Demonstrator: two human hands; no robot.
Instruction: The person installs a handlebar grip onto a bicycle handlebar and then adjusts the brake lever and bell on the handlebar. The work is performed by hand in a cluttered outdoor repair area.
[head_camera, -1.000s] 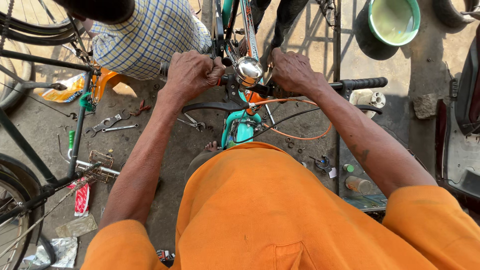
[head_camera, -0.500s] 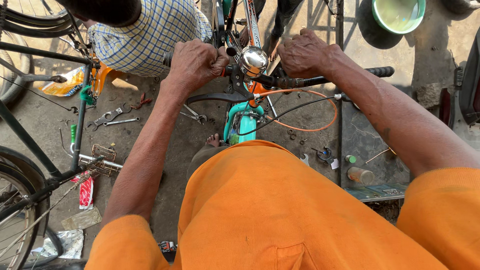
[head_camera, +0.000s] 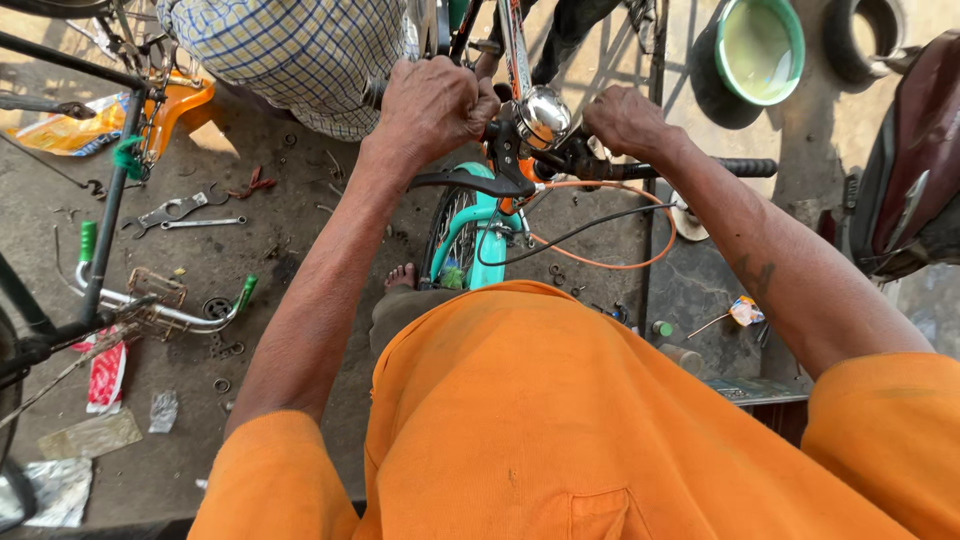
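The bicycle (head_camera: 470, 225) is standing directly in front of the person, its teal fork and front wheel pointing down toward the ground between the person's arms, its frame running away toward the top edge, where it is cut off. The orange shirt is hiding everything of the bike below the wheel's near rim.

The handlebar (head_camera: 640, 168) is lying with its long axis left to right across the view, tilting slightly down toward the right, where the black grip (head_camera: 745, 167) is pointing outward and sitting bare. The left end of the bar is not showing; it is lying under the left hand.

The left hand (head_camera: 432, 103) is curling closed over the bar's left side, knuckles up, just above the black brake lever (head_camera: 470, 183), which is sticking out to the left beneath it. The right hand (head_camera: 625, 120) is closing down on the bar just right of the stem; its fingertips are tucked underneath, so what exactly they are pinching cannot be told.

Between the two hands a chrome bell (head_camera: 543, 115) is sitting, dome facing up. An orange cable (head_camera: 600, 263) and a black one are looping below the bar.

Another person in a checked shirt (head_camera: 295, 55) is crouching beyond the left hand, cut off by the top edge. Wrenches (head_camera: 185, 212) are lying on the ground at the left, and a green basin (head_camera: 760, 50) is standing at the upper right.
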